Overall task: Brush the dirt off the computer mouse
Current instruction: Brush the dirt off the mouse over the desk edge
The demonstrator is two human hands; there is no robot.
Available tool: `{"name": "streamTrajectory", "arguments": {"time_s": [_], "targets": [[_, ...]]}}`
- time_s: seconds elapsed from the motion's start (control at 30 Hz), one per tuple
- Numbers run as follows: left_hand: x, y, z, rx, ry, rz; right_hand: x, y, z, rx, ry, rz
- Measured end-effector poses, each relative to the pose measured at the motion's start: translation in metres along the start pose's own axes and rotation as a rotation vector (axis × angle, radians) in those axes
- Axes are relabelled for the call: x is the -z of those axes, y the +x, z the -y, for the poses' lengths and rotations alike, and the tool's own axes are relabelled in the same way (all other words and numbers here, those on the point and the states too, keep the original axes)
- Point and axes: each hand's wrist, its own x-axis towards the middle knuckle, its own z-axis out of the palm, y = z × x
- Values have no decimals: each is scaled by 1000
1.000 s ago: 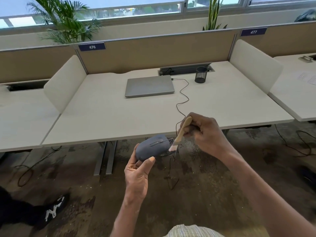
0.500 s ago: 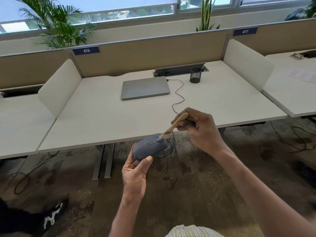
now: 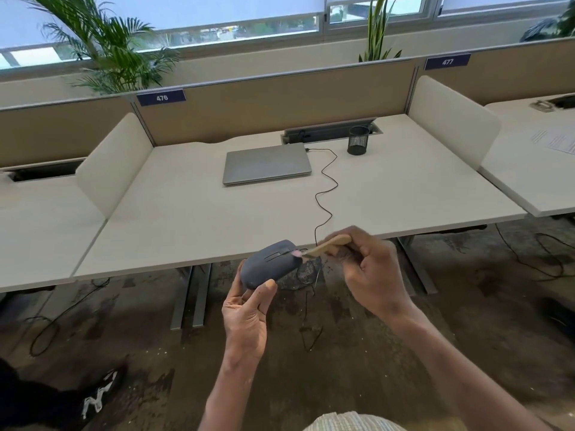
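A dark grey wired computer mouse (image 3: 270, 264) is held in the air just in front of the desk's front edge. My left hand (image 3: 247, 315) grips its rear end from below, thumb on the near side. My right hand (image 3: 370, 269) grips a small brush with a light wooden handle (image 3: 326, 246). The brush lies nearly level, and its pale bristles touch the mouse's front right edge, near the buttons. The mouse's black cable (image 3: 325, 194) runs across the desk to the closed laptop.
A closed silver laptop (image 3: 266, 163) and a black mesh pen cup (image 3: 358, 140) sit at the back of the white desk (image 3: 174, 219). Loose cables lie on the dark floor. A black shoe (image 3: 93, 402) shows at bottom left. Dividers flank the desk.
The brush has swung from pointing steeply down at the mouse's front end to lying nearly level, its bristles now on the mouse's upper front edge. My left hand keeps hold of the mouse.
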Motion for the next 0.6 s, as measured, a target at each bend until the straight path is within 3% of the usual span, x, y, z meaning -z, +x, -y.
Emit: {"name": "streamTrajectory", "arguments": {"time_s": [0.13, 0.27, 0.4, 0.53, 0.6], "targets": [[5, 1, -2, 6, -22, -10, -1, -10, -3, -69, 210, 13], [6, 1, -1, 19, -17, 7, -1, 9, -16, -261, 371, -110], [5, 0, 0, 32, -19, 35, 1, 20, -28, -351, 292, -272], [5, 1, -3, 26, -32, 32, -5, 24, -31, -445, 309, -210], [6, 0, -4, 22, -29, 40, -6, 23, -33, -443, 155, -199]]}}
